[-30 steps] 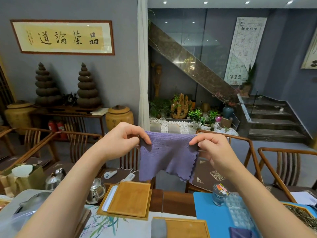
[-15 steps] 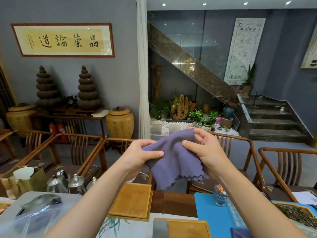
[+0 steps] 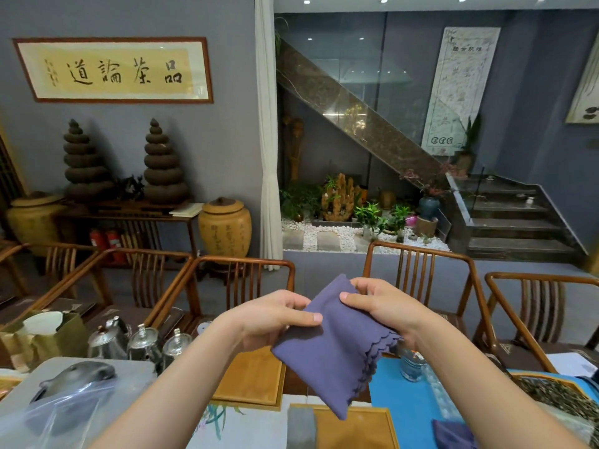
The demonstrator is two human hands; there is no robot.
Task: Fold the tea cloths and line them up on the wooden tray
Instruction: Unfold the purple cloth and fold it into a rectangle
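Note:
A purple tea cloth (image 3: 337, 354) with scalloped edges hangs folded over in the air above the table. My left hand (image 3: 275, 319) pinches its left edge, thumb on top. My right hand (image 3: 379, 306) grips its upper right part. Below the cloth, at the near edge of the view, lies a wooden tray (image 3: 356, 429) with a folded grey cloth (image 3: 301, 429) at its left end. Another purple cloth (image 3: 453, 435) lies on the blue mat to the right.
A second wooden tray (image 3: 249, 377) sits farther back. Glass and metal teapots (image 3: 142, 345) stand at the left beside a green paper bag (image 3: 42, 335). A blue mat (image 3: 408, 409) carries a small jar (image 3: 410, 364). Wooden chairs (image 3: 421, 273) line the far side.
The cloth was held spread by two corners; my hands came together and lowered, doubling it over into a folded shape.

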